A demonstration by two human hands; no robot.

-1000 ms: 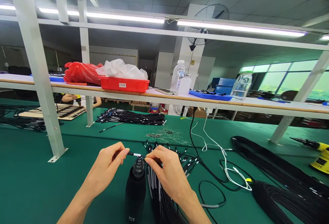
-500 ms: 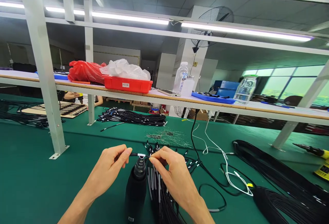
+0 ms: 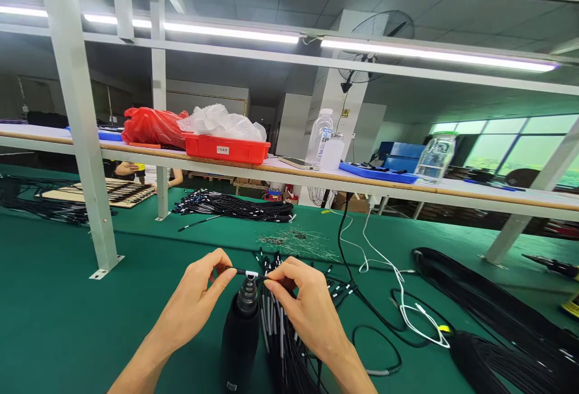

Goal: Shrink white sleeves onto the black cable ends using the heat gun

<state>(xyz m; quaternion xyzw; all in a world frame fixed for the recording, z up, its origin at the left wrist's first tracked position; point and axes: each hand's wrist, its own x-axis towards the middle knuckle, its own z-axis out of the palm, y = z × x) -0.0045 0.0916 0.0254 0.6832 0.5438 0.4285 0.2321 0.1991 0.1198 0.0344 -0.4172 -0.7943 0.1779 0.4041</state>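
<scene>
Between my two hands a thin black cable (image 3: 251,274) with a white sleeve stretches sideways. My left hand (image 3: 199,288) pinches its left end between thumb and finger. On the other side, my right hand (image 3: 298,294) is closed on the cable just past the white band. Right under the white sleeve is the metal nozzle of a black heat gun (image 3: 241,327), standing upright with its tip pointing up. A bundle of black cables (image 3: 283,333) with grey and white sections lies beside the heat gun, partly hidden by my right hand and forearm.
Behind lie a cable pile (image 3: 235,206) and scattered thin wire pieces (image 3: 301,240). White cords (image 3: 398,297) and coiled black cables (image 3: 488,309) are on the right. A shelf (image 3: 289,171) crosses above, carrying a red bin (image 3: 226,148) and bottles. A person's arm (image 3: 129,168) shows at far left.
The view has shifted slightly, so the scene sits a little further right. Both hands keep hold of the cable above the nozzle, with the left end now a bit more tilted.
</scene>
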